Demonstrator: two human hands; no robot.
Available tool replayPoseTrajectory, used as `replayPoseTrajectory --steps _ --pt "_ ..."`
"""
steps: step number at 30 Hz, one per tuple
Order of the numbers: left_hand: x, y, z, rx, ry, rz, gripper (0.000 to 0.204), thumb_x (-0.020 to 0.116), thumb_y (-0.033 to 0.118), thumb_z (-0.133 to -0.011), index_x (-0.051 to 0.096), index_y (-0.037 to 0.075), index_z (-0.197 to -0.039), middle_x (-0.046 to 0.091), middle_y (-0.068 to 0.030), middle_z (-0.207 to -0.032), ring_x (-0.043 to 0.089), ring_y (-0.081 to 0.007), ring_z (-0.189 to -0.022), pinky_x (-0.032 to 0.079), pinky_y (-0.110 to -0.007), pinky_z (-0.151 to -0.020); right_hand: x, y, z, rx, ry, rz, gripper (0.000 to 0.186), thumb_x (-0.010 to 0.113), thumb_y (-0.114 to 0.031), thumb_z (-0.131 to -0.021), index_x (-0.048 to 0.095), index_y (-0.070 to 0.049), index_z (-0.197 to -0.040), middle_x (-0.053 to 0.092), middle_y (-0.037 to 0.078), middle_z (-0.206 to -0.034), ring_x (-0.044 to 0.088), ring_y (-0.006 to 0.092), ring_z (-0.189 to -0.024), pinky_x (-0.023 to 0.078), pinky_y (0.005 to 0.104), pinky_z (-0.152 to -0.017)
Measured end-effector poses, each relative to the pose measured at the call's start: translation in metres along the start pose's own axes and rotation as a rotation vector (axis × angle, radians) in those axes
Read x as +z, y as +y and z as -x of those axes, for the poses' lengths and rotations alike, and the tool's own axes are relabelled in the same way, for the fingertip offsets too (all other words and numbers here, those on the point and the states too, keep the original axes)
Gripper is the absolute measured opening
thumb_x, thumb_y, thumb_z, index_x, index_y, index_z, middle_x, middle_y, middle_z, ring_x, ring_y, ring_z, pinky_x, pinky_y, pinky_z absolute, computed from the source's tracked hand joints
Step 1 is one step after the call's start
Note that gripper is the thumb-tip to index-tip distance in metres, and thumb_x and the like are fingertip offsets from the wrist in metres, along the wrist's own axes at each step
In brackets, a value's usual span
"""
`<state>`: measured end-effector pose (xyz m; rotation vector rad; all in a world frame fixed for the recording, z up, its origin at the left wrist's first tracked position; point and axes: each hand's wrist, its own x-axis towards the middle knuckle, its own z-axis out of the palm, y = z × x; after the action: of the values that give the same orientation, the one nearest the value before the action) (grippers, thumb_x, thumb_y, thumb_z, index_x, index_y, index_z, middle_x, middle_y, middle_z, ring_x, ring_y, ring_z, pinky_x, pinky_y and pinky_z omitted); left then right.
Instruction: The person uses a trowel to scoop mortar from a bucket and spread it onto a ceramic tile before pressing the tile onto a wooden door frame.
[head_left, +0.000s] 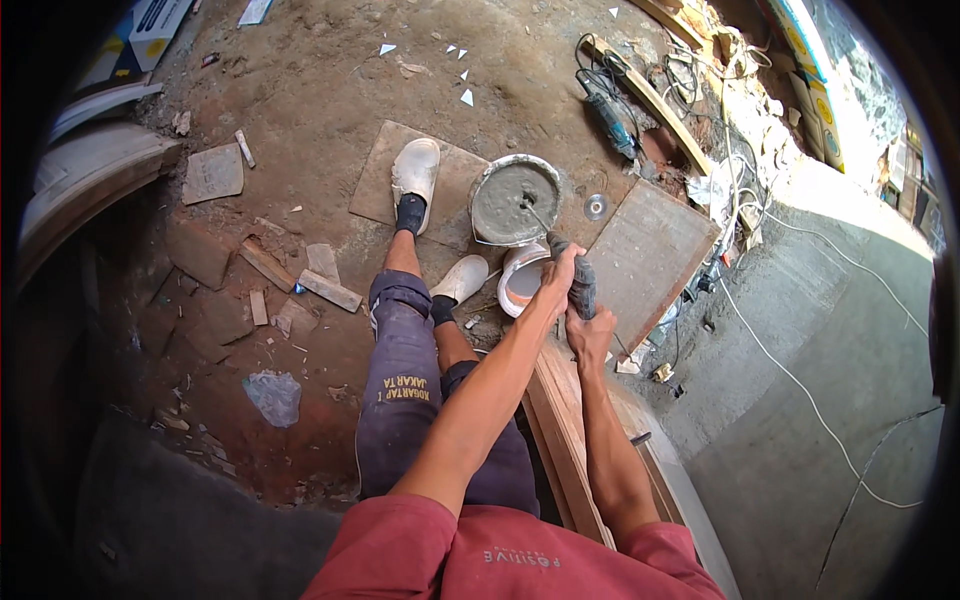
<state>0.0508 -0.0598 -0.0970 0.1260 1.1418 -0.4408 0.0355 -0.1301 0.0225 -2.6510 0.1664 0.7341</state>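
Both my hands are closed around a dark, mortar-smeared power drill [580, 283] with a thin mixing rod. My left hand [566, 266] grips its front part, and my right hand [591, 331] grips the rear, by the cord. The rod slants down into grey wet mortar [505, 203] in a round bucket [482, 233]; its lower end is hidden in the mix. Just below the bucket stands a smaller white pail [508, 294] with greyish liquid inside, close to my left forearm. My feet, in pale clogs [416, 168], are left of the two containers.
An angle grinder [608, 118] lies beside a wooden plank [660, 108] at the upper right. Right of the buckets are a cutting disc [596, 207] and a large tile [655, 245]. White cable [790, 370] crosses the concrete. Broken tiles and wood offcuts [330, 291] litter the dirt at left.
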Motion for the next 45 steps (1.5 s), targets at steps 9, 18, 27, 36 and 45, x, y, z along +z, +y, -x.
replayPoseTrajectory --steps 9,18,27,36,45 --pt "-0.004 -0.011 0.004 0.063 0.001 0.096 0.03 0.07 0.038 -0.074 0.054 0.012 -0.07 0.054 -0.002 -0.064 0.052 -0.0179 -0.053 0.044 -0.035 -0.052 0.005 0.002 0.002 -0.027 -0.024 0.039 0.034 0.07 -0.023 -0.08 0.066 0.011 -0.079 0.06 0.031 -0.066 0.065 0.0434 -0.062 0.05 0.0467 -0.065" --pt "-0.01 -0.015 0.0 0.017 0.038 0.134 0.03 0.071 0.037 -0.072 0.055 0.011 -0.075 0.056 -0.0029 -0.07 0.054 -0.0176 -0.059 0.046 -0.034 -0.055 0.011 0.008 -0.002 -0.095 -0.016 0.061 0.034 0.071 -0.024 -0.078 0.065 0.01 -0.078 0.061 0.026 -0.061 0.063 0.0324 -0.054 0.049 0.0446 -0.061" --pt "-0.013 0.003 -0.001 -0.033 -0.023 0.112 0.03 0.071 0.038 -0.07 0.054 0.013 -0.075 0.054 -0.0015 -0.065 0.053 -0.0173 -0.057 0.045 -0.033 -0.056 0.01 0.002 0.004 -0.13 0.012 0.069 0.036 0.07 -0.026 -0.079 0.066 0.01 -0.08 0.06 0.029 -0.065 0.064 0.0365 -0.056 0.049 0.0455 -0.062" --pt "-0.02 0.005 -0.004 -0.079 -0.078 0.139 0.031 0.072 0.037 -0.068 0.053 0.013 -0.076 0.054 -0.0019 -0.068 0.053 -0.0175 -0.058 0.045 -0.034 -0.055 0.014 -0.008 0.0 -0.122 0.001 0.057 0.036 0.071 -0.026 -0.078 0.065 0.009 -0.08 0.058 0.029 -0.063 0.06 0.0395 -0.055 0.048 0.0439 -0.06" --pt "-0.016 0.019 0.019 -0.146 -0.196 0.105 0.033 0.063 0.037 -0.078 0.067 0.006 -0.068 0.065 -0.0052 -0.063 0.057 -0.0201 -0.051 0.049 -0.034 -0.054 0.012 -0.011 0.003 -0.109 0.016 0.054 0.037 0.073 -0.028 -0.08 0.067 0.009 -0.084 0.062 0.031 -0.07 0.069 0.0386 -0.064 0.05 0.0435 -0.063"
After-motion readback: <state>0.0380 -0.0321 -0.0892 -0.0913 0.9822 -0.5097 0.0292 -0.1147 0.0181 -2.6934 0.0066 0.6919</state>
